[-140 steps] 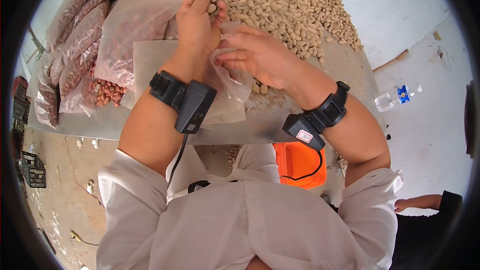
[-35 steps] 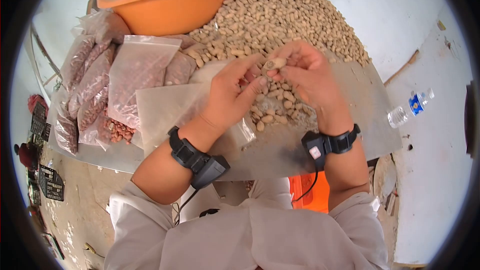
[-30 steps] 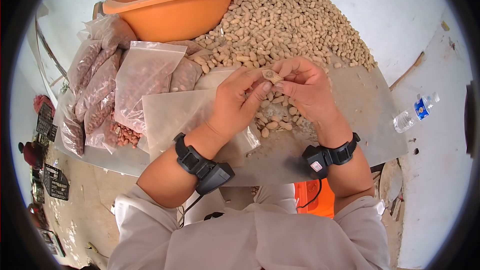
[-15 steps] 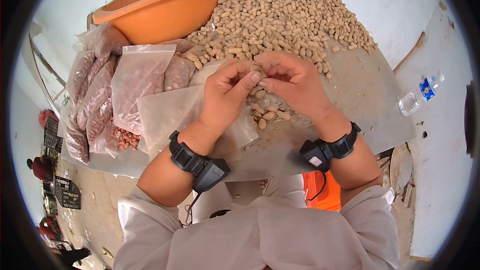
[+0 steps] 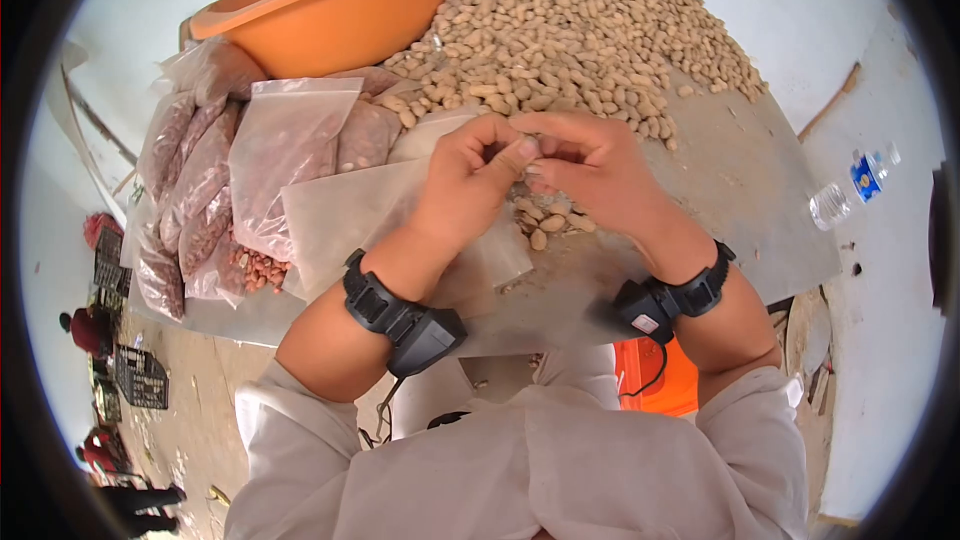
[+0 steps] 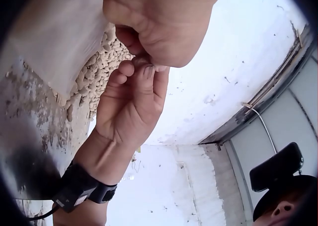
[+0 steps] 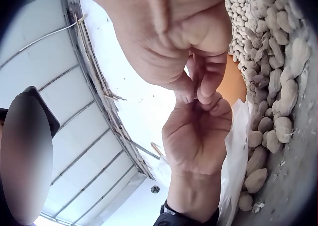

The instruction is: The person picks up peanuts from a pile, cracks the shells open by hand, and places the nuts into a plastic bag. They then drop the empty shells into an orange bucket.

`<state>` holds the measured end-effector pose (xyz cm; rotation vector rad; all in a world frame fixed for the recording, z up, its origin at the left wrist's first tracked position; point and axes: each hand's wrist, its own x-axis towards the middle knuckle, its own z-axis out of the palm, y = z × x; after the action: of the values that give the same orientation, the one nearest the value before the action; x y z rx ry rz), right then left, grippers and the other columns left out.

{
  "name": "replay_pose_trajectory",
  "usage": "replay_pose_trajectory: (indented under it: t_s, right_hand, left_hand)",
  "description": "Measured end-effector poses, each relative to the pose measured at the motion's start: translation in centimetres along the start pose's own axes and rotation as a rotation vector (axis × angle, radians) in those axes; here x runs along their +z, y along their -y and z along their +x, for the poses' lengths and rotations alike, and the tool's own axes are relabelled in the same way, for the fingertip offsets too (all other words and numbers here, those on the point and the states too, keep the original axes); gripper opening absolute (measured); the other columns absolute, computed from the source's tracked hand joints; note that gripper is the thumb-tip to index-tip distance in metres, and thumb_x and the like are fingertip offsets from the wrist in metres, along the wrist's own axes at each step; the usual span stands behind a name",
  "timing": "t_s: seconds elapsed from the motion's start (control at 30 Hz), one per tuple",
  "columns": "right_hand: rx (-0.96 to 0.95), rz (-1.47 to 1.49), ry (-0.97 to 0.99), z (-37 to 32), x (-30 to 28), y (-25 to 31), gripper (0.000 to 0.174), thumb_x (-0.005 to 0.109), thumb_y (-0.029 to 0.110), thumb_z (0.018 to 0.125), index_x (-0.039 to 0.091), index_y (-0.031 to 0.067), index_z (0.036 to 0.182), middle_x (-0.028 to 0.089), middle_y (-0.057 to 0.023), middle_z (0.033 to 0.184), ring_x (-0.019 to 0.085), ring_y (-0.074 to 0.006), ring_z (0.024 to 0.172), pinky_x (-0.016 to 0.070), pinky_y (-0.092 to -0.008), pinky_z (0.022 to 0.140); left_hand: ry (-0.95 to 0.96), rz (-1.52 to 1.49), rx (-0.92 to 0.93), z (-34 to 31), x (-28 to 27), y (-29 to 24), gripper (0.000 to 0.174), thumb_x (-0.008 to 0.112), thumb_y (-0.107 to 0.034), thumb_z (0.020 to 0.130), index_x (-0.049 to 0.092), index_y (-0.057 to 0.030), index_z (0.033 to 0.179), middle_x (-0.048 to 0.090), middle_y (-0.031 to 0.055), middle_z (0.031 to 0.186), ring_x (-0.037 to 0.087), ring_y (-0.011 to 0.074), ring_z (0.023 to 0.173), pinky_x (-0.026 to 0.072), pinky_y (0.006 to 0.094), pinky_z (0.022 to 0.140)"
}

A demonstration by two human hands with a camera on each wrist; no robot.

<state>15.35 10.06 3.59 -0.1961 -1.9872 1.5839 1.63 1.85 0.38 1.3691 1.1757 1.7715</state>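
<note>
In the head view my left hand (image 5: 462, 185) and right hand (image 5: 605, 180) meet fingertip to fingertip over the table, both with curled fingers pinching a peanut that the fingers almost wholly hide. Behind them rises a heap of unshelled peanuts (image 5: 570, 25); several loose peanuts (image 5: 540, 238) lie just below the fingertips. The left wrist view has my left hand (image 6: 159, 25) above my right hand (image 6: 131, 109), their tips together. From the right wrist, my right hand (image 7: 169, 37) is above and my left hand (image 7: 198, 139) below, with peanuts (image 7: 289, 94) beside them.
An orange basin (image 5: 335, 25) stands behind filled bags (image 5: 195, 170) at the left. A flat clear bag (image 5: 345, 205) lies by my left forearm, near red kernels (image 5: 262, 268). A plastic bottle (image 5: 850, 188) is at the right, and an orange container (image 5: 670, 385) below the table edge.
Both hands have come back from the left, where they were over the bags with the left holding peanuts. The peanut, plainly visible between them a second ago, is now mostly covered by fingers.
</note>
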Motion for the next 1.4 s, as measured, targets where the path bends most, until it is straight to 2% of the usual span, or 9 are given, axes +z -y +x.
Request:
replay_pose_trajectory:
  t_s: [0.47, 0.67, 0.8, 0.9, 1.0, 1.1, 1.27, 1.3, 1.4]
  right_hand:
    - [-0.021, 0.101, -0.085, 0.0, 0.4, -0.9, 0.026, 0.056, -0.002, 0.081, 0.058, 0.0004, 0.107, 0.061, -0.0057, 0.076, 0.058, -0.0097, 0.066, 0.0477, -0.0222, 0.059]
    - [-0.032, 0.319, -0.16, 0.1, 0.4, -2.0, 0.022, 0.058, 0.002, 0.083, 0.058, 0.0016, 0.105, 0.061, -0.0062, 0.08, 0.06, -0.0115, 0.069, 0.0491, -0.0224, 0.06]
    - [0.08, 0.679, -0.191, 0.2, 0.9, -1.6, 0.019, 0.056, 0.004, 0.085, 0.056, 0.0, 0.103, 0.061, -0.0081, 0.087, 0.061, -0.0138, 0.072, 0.0503, -0.0235, 0.062]
    - [0.159, 0.813, -0.179, 0.5, 0.7, -2.2, 0.017, 0.054, 0.006, 0.087, 0.054, -0.0003, 0.103, 0.061, -0.0091, 0.089, 0.061, -0.0151, 0.073, 0.0504, -0.0247, 0.062]
    - [0.236, 0.918, -0.182, 0.5, 0.7, -2.4, 0.014, 0.051, 0.009, 0.089, 0.054, 0.0007, 0.1, 0.06, -0.0086, 0.086, 0.059, -0.0154, 0.07, 0.0498, -0.0257, 0.061]
    - [0.285, 0.989, -0.218, 0.5, 0.7, -2.4, 0.012, 0.047, 0.012, 0.091, 0.054, 0.002, 0.093, 0.057, -0.006, 0.079, 0.056, -0.0146, 0.065, 0.0483, -0.0252, 0.058]
    - [0.416, 1.066, -0.405, 0.7, 1.2, -2.0, 0.011, 0.045, 0.01, 0.089, 0.053, 0.0029, 0.084, 0.05, -0.0029, 0.071, 0.05, -0.0124, 0.059, 0.044, -0.0223, 0.053]
    - [0.413, 1.016, -0.36, 0.6, 1.1, -2.2, 0.009, 0.047, 0.009, 0.088, 0.053, 0.0029, 0.085, 0.05, -0.0024, 0.07, 0.049, -0.0115, 0.057, 0.0423, -0.0217, 0.051]
    - [0.389, 0.81, -0.265, 0.6, 0.4, -2.8, 0.007, 0.053, 0.008, 0.084, 0.054, 0.0025, 0.089, 0.05, -0.001, 0.067, 0.047, -0.0089, 0.054, 0.037, -0.0201, 0.047]
  left_hand:
    - [-0.048, -0.278, -0.071, -0.1, 0.7, 0.0, 0.017, 0.055, -0.018, 0.089, 0.058, -0.0022, 0.084, 0.059, 0.0046, 0.073, 0.055, 0.0114, 0.061, 0.0465, 0.0244, 0.06]
    - [-0.119, -0.42, -0.063, 0.0, 0.8, 0.1, 0.017, 0.058, -0.017, 0.088, 0.058, -0.0008, 0.082, 0.061, 0.0054, 0.074, 0.058, 0.0112, 0.065, 0.0464, 0.0224, 0.058]
    - [-0.174, -0.418, -0.071, 0.1, 0.6, 0.1, 0.014, 0.058, -0.015, 0.088, 0.06, -0.0007, 0.088, 0.061, 0.0035, 0.076, 0.055, 0.0093, 0.067, 0.0462, 0.021, 0.063]
    - [-0.222, -0.216, 0.04, 0.1, 0.8, 0.1, 0.013, 0.06, -0.01, 0.086, 0.062, -0.0006, 0.095, 0.061, 0.0042, 0.081, 0.055, 0.0094, 0.07, 0.046, 0.0219, 0.065]
    - [-0.184, 0.393, 0.359, 0.2, 0.3, -0.2, 0.018, 0.063, -0.004, 0.081, 0.063, -0.0011, 0.098, 0.061, 0.0064, 0.087, 0.056, 0.0131, 0.076, 0.0462, 0.024, 0.066]
    - [-0.12, 0.668, 0.474, 0.4, 0.3, -0.8, 0.022, 0.064, -0.001, 0.076, 0.065, -0.0023, 0.098, 0.059, 0.0089, 0.091, 0.057, 0.0179, 0.081, 0.0466, 0.0258, 0.068]
    - [-0.011, 0.753, 0.541, 0.6, 0.4, -1.2, 0.021, 0.065, 0.0, 0.075, 0.065, -0.0024, 0.096, 0.059, 0.0097, 0.094, 0.057, 0.0201, 0.083, 0.0471, 0.0263, 0.07]
    - [0.005, 0.753, 0.541, 0.6, 0.4, -1.1, 0.019, 0.065, -0.001, 0.076, 0.065, -0.0023, 0.095, 0.059, 0.0095, 0.096, 0.057, 0.0197, 0.083, 0.0472, 0.0265, 0.07]
    - [-0.109, 0.394, 0.346, 0.6, 0.1, 0.0, 0.012, 0.061, -0.005, 0.082, 0.062, -0.0028, 0.094, 0.059, 0.0088, 0.101, 0.058, 0.021, 0.089, 0.0492, 0.029, 0.072]
